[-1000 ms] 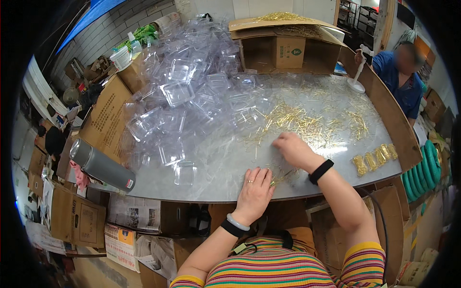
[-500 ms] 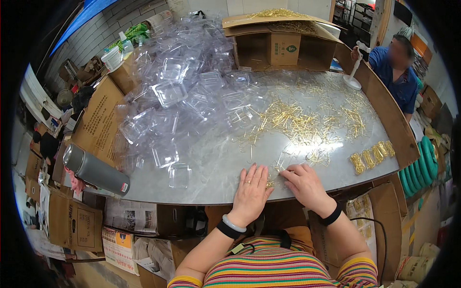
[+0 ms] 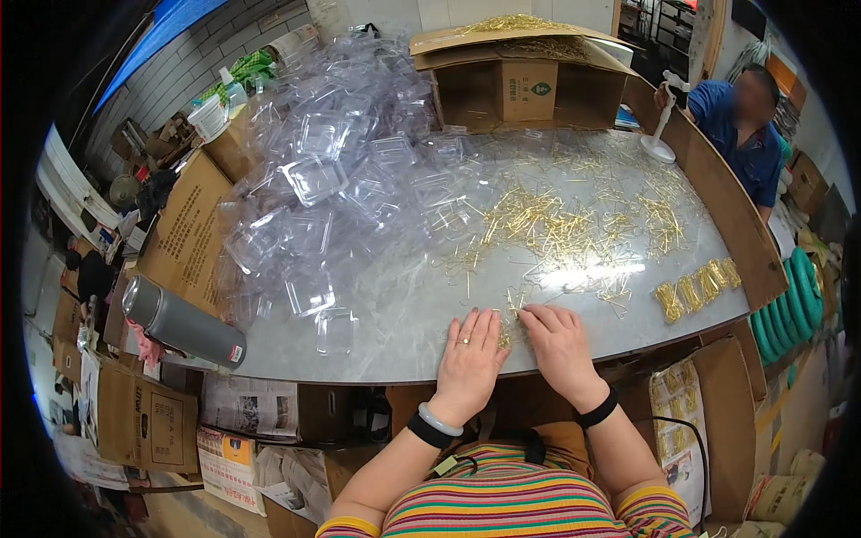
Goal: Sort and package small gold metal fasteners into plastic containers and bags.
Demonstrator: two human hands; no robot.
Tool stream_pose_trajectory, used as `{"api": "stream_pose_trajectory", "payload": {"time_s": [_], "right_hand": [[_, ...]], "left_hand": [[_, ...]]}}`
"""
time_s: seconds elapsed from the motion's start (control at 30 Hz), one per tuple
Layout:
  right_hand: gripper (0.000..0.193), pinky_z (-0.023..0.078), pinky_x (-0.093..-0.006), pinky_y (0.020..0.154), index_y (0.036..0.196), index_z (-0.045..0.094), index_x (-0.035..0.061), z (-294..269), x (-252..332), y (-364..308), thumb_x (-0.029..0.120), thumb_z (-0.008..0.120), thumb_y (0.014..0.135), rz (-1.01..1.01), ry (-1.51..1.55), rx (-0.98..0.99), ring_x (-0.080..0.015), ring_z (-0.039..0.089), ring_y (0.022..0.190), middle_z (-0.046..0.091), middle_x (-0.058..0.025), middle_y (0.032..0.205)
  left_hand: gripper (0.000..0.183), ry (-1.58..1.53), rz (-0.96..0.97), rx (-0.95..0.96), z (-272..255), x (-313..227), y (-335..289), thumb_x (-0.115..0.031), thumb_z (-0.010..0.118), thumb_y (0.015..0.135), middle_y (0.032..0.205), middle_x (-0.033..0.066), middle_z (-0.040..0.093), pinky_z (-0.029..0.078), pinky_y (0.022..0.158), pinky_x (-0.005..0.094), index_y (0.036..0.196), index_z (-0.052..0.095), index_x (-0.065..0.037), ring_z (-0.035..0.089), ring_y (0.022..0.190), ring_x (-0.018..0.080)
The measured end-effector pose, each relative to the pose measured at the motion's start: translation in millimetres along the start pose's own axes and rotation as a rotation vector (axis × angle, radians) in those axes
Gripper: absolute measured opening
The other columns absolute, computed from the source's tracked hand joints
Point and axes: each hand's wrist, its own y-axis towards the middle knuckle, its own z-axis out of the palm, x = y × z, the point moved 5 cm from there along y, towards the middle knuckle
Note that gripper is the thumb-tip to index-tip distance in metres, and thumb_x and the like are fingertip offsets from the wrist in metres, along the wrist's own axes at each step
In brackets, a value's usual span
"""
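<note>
My left hand [image 3: 471, 359] lies palm down near the front edge of the grey table, its fingers stretched out. Beside its thumb is a small cluster of gold wire hooks [image 3: 504, 341], partly hidden by the hand. My right hand [image 3: 558, 348] is just to the right, fingers bent and drawn together, the tips at a few gold wire hooks [image 3: 515, 303] on the tabletop. Farther back spreads a loose heap of gold hooks [image 3: 560, 224]. At the right, several neat bundles of gold hooks [image 3: 695, 290] lie in a row.
A tall pile of clear plastic packs [image 3: 332, 170] covers the table's left and back. A grey flask [image 3: 184, 321] stands tilted in view at the left edge. Cardboard boxes [image 3: 529, 94] line the back; a cardboard wall [image 3: 717, 188] borders the right, with a white stand [image 3: 661, 134] and a person [image 3: 740, 125] beyond.
My right hand has turned more upright and its fingers have moved slightly, beside the hooks. The gold cluster between my hands shows more upright; my left hand has hardly moved.
</note>
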Motion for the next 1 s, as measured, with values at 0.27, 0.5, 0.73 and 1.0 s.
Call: {"api": "stream_pose_trajectory", "payload": {"time_s": [0.27, 0.5, 0.73, 1.0], "right_hand": [[0.035, 0.046, -0.0446, 0.095, 0.117, 0.063, 0.0075, -3.2, -2.6, 20.2, 0.0, 0.058, 0.083, -0.019, -0.152, -0.029, -0.0339, 0.056, 0.111, 0.062, -0.0113, 0.122], [0.02, 0.049, -0.0417, 0.087, 0.104, 0.066, 0.0065, -0.9, 6.3, 14.6, 0.003, 0.061, 0.085, 0.055, 0.003, -0.032, -0.0326, 0.059, 0.099, 0.064, -0.012, 0.105], [0.022, 0.049, -0.0399, 0.086, 0.106, 0.068, 0.0041, -4.4, 8.5, 12.8, -0.001, 0.062, 0.085, 0.035, 0.285, -0.1, -0.0336, 0.059, 0.1, 0.065, -0.0127, 0.103], [0.031, 0.043, -0.047, 0.097, 0.121, 0.064, 0.0061, -15.4, -0.3, -5.0, 0.008, 0.063, 0.09, 0.121, -0.036, 0.0, -0.0354, 0.055, 0.114, 0.063, -0.0136, 0.122]], "left_hand": [[0.052, -0.009, 0.021, 0.013, -1.6, -0.5, 2.1, -0.02, 0.063, 0.095, 0.144, 0.0184, 0.049, 0.032, 0.114, 0.0529, 0.14, 0.049, 0.001, 0.044, 0.136, 0.0376], [0.052, -0.018, 0.025, -0.007, -1.2, 0.7, -0.1, -0.019, 0.064, 0.093, 0.143, 0.0172, 0.051, 0.032, 0.114, 0.0528, 0.141, 0.05, -0.002, 0.045, 0.135, 0.037], [0.057, -0.026, 0.006, -0.035, -0.3, -0.1, 0.4, -0.021, 0.064, 0.093, 0.144, 0.0164, 0.05, 0.031, 0.116, 0.0519, 0.142, 0.046, 0.001, 0.044, 0.136, 0.0365], [0.047, -0.047, -0.008, -0.027, -3.7, 2.1, -0.1, -0.019, 0.063, 0.094, 0.14, 0.0126, 0.053, 0.031, 0.115, 0.0523, 0.138, 0.053, -0.003, 0.045, 0.134, 0.0353]]}}
